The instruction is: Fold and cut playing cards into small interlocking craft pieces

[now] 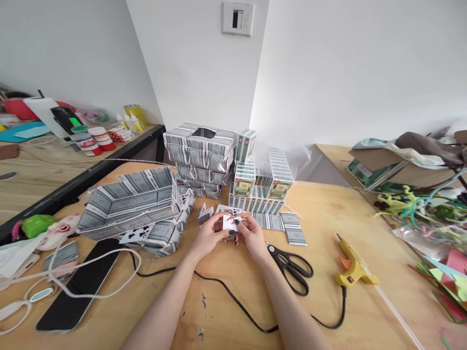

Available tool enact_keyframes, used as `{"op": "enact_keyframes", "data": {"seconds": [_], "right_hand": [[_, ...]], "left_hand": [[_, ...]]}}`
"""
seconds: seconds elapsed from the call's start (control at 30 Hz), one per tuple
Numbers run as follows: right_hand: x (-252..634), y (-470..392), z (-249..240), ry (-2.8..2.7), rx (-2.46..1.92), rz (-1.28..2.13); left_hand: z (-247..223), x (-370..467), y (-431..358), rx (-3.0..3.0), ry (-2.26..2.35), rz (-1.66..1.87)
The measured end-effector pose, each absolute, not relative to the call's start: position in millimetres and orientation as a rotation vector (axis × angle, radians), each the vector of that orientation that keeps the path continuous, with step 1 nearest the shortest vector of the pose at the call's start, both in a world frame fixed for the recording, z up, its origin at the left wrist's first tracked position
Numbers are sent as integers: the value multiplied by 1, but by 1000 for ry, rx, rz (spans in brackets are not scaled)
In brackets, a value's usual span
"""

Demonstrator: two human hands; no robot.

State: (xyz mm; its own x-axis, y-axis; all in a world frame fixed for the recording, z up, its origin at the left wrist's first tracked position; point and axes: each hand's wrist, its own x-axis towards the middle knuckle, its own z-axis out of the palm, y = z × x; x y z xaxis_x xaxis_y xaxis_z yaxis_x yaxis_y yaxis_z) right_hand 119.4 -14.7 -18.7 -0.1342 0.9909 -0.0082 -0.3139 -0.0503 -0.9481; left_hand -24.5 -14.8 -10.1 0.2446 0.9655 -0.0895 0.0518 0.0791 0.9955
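Note:
A playing card (229, 222), its white printed face showing, is held between my two hands above the middle of the wooden table. My left hand (210, 234) grips its left side, and my right hand (252, 232) pinches the right side, dark-painted nails on top. Just behind my fingers lies a face card (226, 209), with a small folded card piece (205, 215) to the left. Grey-backed cards (268, 221) are spread to the right, one of them (294, 228) set apart at an angle. Black-handled scissors (292, 267) rest beside my right wrist.
A yellow glue gun (352, 270) with a black cable lies at right. Left are an open box woven from cards (131, 201) and a black phone-like slab (80, 287). Behind stand a stacked card-built box (200, 150) and boxed card decks (255, 189). Coloured paper scraps (450, 277) lie far right.

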Motion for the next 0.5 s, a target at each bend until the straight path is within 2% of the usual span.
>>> {"op": "enact_keyframes", "data": {"seconds": [0.5], "right_hand": [[132, -16, -16, -1093, -839, 1635]], "left_hand": [[-21, -35, -11, 1301, 1108, 987]]}}
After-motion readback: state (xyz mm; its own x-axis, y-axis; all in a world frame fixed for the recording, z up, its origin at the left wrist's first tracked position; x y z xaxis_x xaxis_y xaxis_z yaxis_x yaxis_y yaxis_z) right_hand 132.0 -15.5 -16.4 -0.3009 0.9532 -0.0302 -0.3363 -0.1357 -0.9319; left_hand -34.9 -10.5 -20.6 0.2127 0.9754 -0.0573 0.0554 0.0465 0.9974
